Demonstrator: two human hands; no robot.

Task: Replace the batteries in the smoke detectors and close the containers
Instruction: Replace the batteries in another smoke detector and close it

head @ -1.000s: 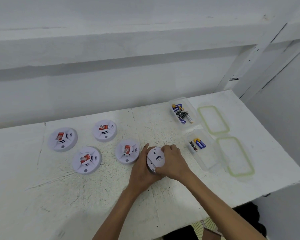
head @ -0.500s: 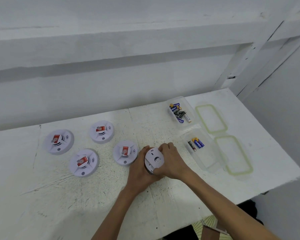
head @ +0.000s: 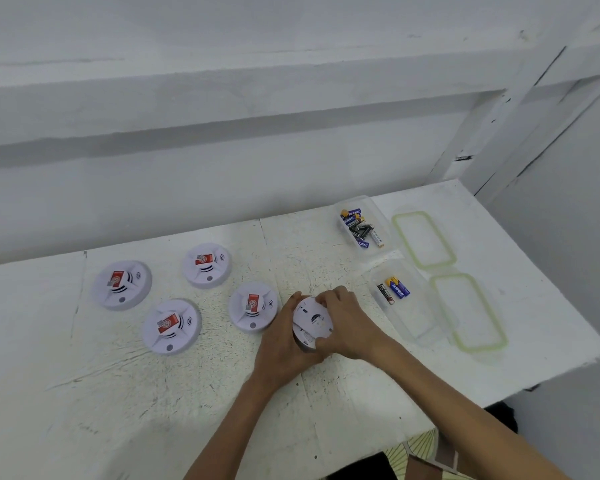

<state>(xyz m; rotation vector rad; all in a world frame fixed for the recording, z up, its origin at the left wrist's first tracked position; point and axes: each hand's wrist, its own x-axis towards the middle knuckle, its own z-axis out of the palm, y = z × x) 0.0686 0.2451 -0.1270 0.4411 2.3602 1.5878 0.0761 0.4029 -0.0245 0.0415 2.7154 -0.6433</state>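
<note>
Table [head: 125, 403] runs wide toward lower left, edge close at lower right — smoke detector [head: 310, 322] sits tilted mid-frame, left grip [head: 281, 344] clasping its left, right grip [head: 349, 323] its right.

White detectors [head: 121, 285] (red labels); green-rimmed lids [head: 424, 240]; speckled table [head: 187, 393].

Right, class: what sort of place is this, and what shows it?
Probably a bare workroom or utility space: a scuffed white-painted table, a plain white wall, and round white smoke detectors laid out beside clear battery containers.
</note>
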